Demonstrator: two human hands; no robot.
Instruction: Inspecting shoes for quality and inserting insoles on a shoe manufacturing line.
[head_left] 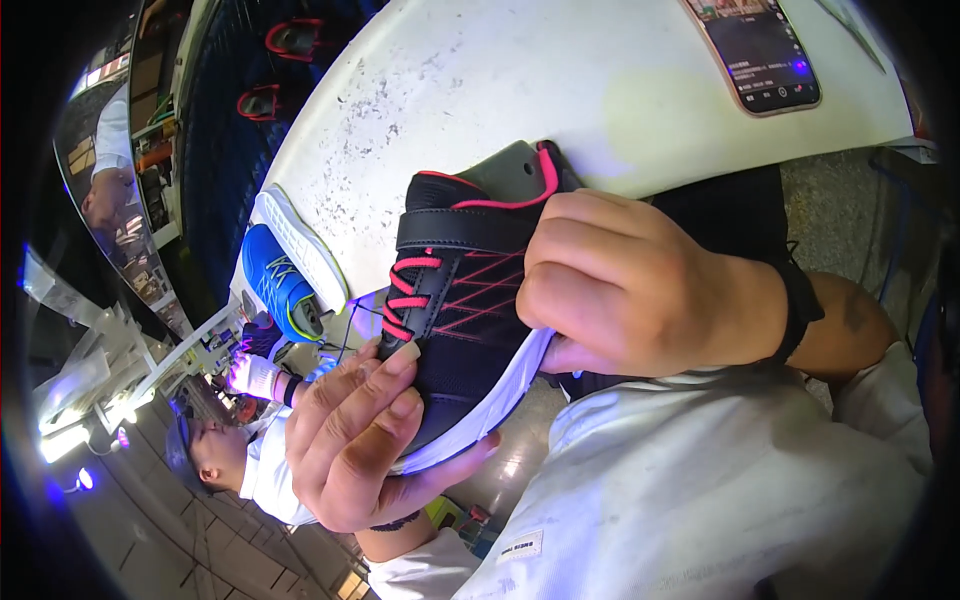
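Note:
Between my hands is a black sneaker (475, 290) with red laces, red criss-cross stitching and a red collar lining. A grey shoe last (510, 172) fills its opening. White sole edging runs along its lower side. My left hand (360, 430) grips the toe, fingers over the upper and thumb beneath the sole. My right hand (630, 285) is closed on the side near the heel, its fingers curled at the sole edge. Whether it also pinches something small there is hidden.
A white table (430, 100) carries a phone (765, 55) at the far right and a blue sneaker (275, 280) beside a white sole (300, 240) at the left. Beyond stand red-trimmed shoes (293, 40) on a dark surface. A co-worker (235, 455) sits at lower left.

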